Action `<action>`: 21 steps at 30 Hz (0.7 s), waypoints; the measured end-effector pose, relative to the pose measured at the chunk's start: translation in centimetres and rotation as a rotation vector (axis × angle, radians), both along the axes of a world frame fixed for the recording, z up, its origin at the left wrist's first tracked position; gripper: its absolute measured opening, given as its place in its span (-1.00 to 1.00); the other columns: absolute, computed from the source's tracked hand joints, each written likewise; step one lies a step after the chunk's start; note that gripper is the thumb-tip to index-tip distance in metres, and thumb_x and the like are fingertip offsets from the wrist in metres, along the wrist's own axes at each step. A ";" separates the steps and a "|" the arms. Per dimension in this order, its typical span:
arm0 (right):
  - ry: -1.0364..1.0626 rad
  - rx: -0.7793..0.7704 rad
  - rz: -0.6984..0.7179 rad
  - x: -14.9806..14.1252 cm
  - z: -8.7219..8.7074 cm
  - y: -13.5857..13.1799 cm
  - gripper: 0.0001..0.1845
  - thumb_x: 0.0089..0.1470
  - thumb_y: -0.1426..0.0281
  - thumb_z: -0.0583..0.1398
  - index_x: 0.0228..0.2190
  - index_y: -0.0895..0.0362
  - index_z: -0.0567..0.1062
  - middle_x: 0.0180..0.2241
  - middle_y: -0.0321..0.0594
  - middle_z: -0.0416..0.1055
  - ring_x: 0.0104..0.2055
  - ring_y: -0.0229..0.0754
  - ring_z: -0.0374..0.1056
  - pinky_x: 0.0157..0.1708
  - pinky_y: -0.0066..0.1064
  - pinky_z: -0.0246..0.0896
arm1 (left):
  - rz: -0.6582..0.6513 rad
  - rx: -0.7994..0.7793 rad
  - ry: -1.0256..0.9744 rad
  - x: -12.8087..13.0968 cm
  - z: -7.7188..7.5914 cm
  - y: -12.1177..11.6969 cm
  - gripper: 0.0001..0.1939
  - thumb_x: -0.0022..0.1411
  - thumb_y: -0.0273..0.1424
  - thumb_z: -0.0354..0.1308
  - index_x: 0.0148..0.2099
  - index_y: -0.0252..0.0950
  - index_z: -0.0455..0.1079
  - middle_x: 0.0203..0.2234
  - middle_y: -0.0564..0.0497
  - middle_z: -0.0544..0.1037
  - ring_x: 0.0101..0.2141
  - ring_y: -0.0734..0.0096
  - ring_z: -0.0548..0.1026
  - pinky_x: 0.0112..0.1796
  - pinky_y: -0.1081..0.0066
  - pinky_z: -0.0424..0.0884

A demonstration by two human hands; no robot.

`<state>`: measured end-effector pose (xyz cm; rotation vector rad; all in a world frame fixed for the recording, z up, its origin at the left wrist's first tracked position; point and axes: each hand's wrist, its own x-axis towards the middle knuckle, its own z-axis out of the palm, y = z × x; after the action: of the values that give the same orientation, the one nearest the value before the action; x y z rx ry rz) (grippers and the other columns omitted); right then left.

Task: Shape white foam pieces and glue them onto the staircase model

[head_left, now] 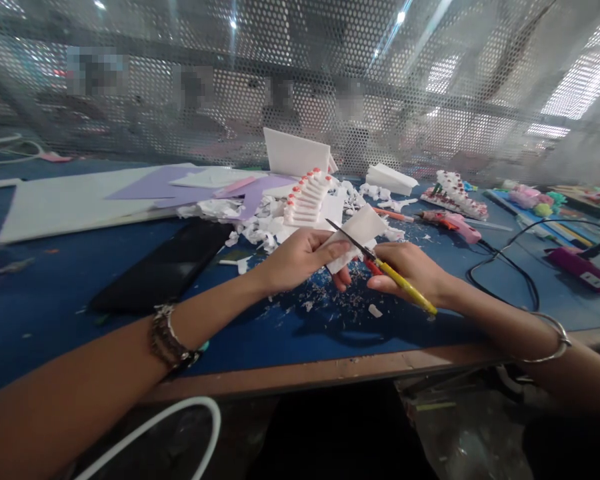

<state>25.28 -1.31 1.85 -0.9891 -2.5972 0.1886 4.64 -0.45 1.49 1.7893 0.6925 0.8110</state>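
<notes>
My left hand (305,257) pinches a small white sheet (363,227), paper or thin foam, between thumb and fingers above the blue table. In my right hand (415,270) is a pair of scissors (403,285) with yellow and red handles. One dark blade crosses in front of the white sheet, pointing up and left. Whether the blades are cutting into it I cannot tell. Just behind my hands stands a row of white sticks with red tips (307,200). White scraps (260,230) are heaped around it, and fine bits lie under my hands.
A black flat object (165,267) lies left, before white (70,203) and purple sheets (145,187). Rightward are a pink glue gun (457,225) with a black cable (525,267), a purple device (583,270) and a white-and-red ornament (453,193). A perforated metal screen (300,60) rises behind the table.
</notes>
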 end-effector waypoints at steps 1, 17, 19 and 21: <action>0.007 0.002 -0.015 0.0 -0.1 0.0 -0.45 -0.01 -0.08 -0.08 -0.61 0.16 0.18 -0.62 -0.34 0.12 -0.58 -0.37 -0.02 -0.55 -0.51 -0.16 | -0.001 -0.004 -0.001 0.0 0.0 0.0 -0.77 0.19 -0.31 0.00 -0.43 -0.34 0.33 -0.62 0.09 0.52 -0.60 0.53 0.49 -0.51 0.57 0.40; -0.038 -0.007 -0.291 2.5 1.6 2.3 -0.50 0.00 0.00 -0.02 -0.65 0.17 0.20 -0.67 -0.38 0.08 -0.61 -0.40 -0.01 -0.59 -0.51 -0.21 | 0.302 0.116 0.023 -1.6 0.2 1.8 -0.71 0.18 -0.22 -0.01 -0.36 -0.35 0.38 -0.50 0.02 0.52 -0.48 0.49 0.47 -0.34 0.50 0.38; -0.221 0.010 -0.361 4.0 2.3 3.1 -0.51 0.00 0.00 -0.02 -0.60 0.17 0.27 -0.62 -0.32 0.20 -0.59 -0.37 0.05 -0.56 -0.48 -0.18 | 0.407 0.149 -0.012 -2.2 0.2 2.6 -0.73 0.16 -0.23 0.01 -0.29 -0.33 0.39 -0.41 0.01 0.52 -0.39 0.47 0.46 -0.31 0.51 0.36; -0.358 0.034 -0.433 5.6 2.8 3.7 -0.50 -0.02 -0.01 -0.01 -0.63 0.17 0.29 -0.62 -0.25 0.24 -0.59 -0.35 0.06 -0.55 -0.44 -0.18 | 0.439 0.150 -0.032 -2.6 0.2 3.2 -0.71 0.16 -0.23 0.01 -0.20 -0.32 0.37 -0.32 -0.02 0.50 -0.34 0.45 0.44 -0.31 0.50 0.35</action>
<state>30.92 2.39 4.62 -1.6689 -2.5901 -0.1576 2.00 2.73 1.69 1.7759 1.0474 1.2072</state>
